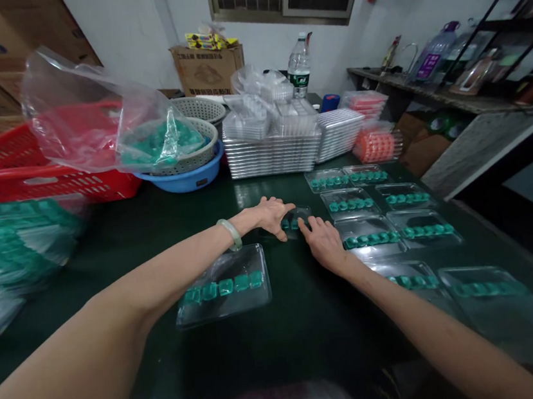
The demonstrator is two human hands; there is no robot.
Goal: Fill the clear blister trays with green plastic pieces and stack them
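Note:
A small clear plastic tray (303,212) with green cubes lies on the dark green table between my hands, partly covered by them. My left hand (271,216), with a pale bangle above the wrist, spreads its thumb and index finger across the tray's left part. My right hand (324,241) has bent fingers at the tray's near right edge, the index fingertip close to a green cube; its thumb is hidden. Nearer to me, below my left wrist, a filled clear tray (254,299) holds a row of several green cubes.
Several filled trays (351,205) stand in two columns on the right. Stacked empty trays (274,154) rise at the back. Left are a blue basin (190,178) under a colander of green pieces, a red basket (119,190) and bagged green pieces (5,248).

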